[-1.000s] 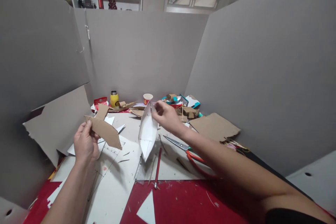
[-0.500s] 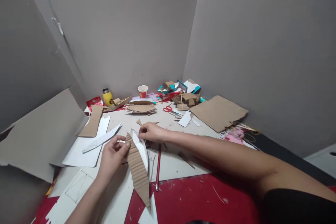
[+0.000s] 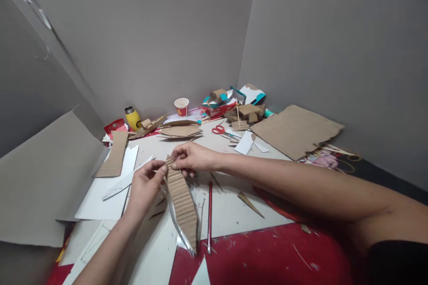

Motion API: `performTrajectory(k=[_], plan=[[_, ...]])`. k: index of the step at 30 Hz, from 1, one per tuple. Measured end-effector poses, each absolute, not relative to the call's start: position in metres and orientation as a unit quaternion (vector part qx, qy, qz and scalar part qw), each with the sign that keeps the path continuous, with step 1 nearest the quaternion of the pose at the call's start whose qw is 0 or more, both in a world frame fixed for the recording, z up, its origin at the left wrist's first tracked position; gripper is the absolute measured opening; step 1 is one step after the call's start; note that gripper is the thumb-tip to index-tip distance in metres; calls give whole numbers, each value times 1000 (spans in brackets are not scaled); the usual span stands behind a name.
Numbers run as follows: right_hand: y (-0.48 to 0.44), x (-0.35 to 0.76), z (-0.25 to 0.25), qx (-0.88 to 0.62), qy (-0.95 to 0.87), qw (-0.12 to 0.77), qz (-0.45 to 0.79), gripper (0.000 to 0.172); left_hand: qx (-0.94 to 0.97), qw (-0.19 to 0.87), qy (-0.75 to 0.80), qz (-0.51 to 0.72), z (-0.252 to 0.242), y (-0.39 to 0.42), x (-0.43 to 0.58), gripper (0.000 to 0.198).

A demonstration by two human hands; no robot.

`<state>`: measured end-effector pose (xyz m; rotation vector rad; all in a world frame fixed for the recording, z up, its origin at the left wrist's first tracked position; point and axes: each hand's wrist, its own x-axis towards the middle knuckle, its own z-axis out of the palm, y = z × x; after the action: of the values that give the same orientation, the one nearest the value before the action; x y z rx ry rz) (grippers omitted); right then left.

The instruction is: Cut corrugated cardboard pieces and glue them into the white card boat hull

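Note:
A long, pointed piece of corrugated brown cardboard lies over a white paper piece of like shape, both held just above the table. My left hand pinches the cardboard's top left edge with thumb and fingers. My right hand pinches the same top end from the right. The two hands nearly touch. A red pencil lies on the white sheet right of the cardboard.
Grey cardboard walls close in the table on the left, back and right. At the back stand a yellow bottle, a paper cup, red scissors and cardboard scraps. A large brown cardboard sheet lies at right. White sheets lie at left.
My hands came together, laying the cardboard piece onto the white paper piece; both now pinch its top end. The view tilted down and the orange-handled scissors are out of sight.

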<state>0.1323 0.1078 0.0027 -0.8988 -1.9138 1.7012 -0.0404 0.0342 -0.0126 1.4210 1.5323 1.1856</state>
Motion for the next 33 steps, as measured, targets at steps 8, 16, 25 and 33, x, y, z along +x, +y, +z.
performTrajectory(k=[8, 16, 25, 33], plan=[[120, 140, -7, -341, -666, 235, 621, 13, 552, 386, 613, 413, -26, 21, -44, 30], [111, 133, -25, -358, -703, 194, 583, 14, 552, 406, 612, 395, -40, 22, -42, 32], [107, 132, -33, -374, -803, 165, 434, 12, 557, 407, 602, 401, -46, 21, -40, 36], [99, 128, -26, -384, -867, 136, 286, 14, 569, 399, 593, 406, -48, 22, -38, 37]])
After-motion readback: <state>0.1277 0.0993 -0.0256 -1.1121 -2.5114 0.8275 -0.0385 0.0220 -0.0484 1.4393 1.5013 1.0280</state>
